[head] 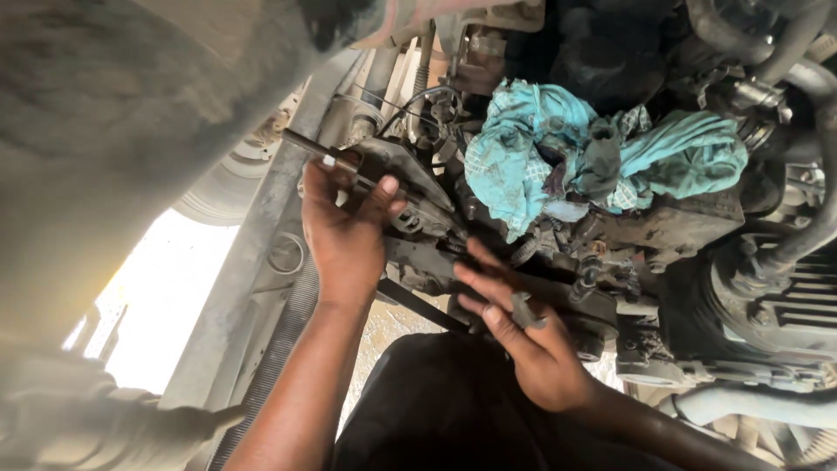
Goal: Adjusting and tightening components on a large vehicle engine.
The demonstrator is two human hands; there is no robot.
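left hand (347, 228): fingers curled around the handle of a long dark tool (324, 155), thumb laid across it on the engine side; the grip is closed tight on the shaft

tool axis: the tool runs on a slant from the upper left, where its free end sticks out past the knuckles, down to the right, where its working end goes in against the grey metal bracket (403, 179); the tip itself is hidden behind the thumb and bracket, so what it bites on cannot be told

right hand (523, 336): fingers stretched out and close together, lying flat over the dark engine parts; a small dark metal piece (524, 310) sits between the fingers, probably pinched there, though grime and shadow make the hold unclear

which hand is nearer: the left hand is the one on the tool and bracket; the right hand lies lower and to the right, apart from the tool, with a black belt (424, 307) running on a slant between the two wrists

direction from the hands: the bracket lies up and to the right of the left palm, along the tool's own line

surroundings: a crumpled teal rag (558, 148) is stuffed into the engine above the right hand, well clear of both; a ribbed grey alternator housing (767, 301) stands at the right edge
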